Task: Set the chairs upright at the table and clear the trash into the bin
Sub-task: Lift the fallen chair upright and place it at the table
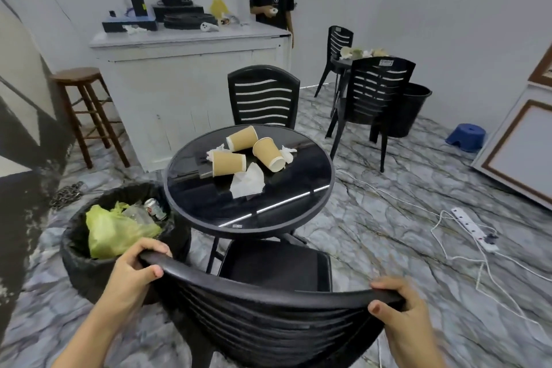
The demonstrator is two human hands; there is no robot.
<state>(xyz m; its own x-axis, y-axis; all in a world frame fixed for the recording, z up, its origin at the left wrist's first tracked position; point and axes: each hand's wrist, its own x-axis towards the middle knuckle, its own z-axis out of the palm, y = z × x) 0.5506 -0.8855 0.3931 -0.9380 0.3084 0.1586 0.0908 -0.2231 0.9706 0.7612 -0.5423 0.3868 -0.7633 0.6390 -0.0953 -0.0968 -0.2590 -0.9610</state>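
Observation:
A black plastic chair [268, 317] stands upright in front of me, its seat tucked toward the round black table [209, 206]. My left hand [134, 272] grips the left end of its top rail and my right hand [397, 305] grips the right end. On the table lie three tan paper cups [228, 163] on their sides among crumpled white tissues [248, 182]. A second black chair [264, 97] stands upright at the table's far side. The black bin [80, 260], lined and holding a yellow-green bag and a can, sits left of the table.
A white counter [185, 84] with boxes and a wooden stool [86, 110] stand behind. A person in black stands at the counter's far end. Another table with chairs [376, 98], a second bin [412, 107], a blue stool and a white power strip [475, 228] with cables lie right.

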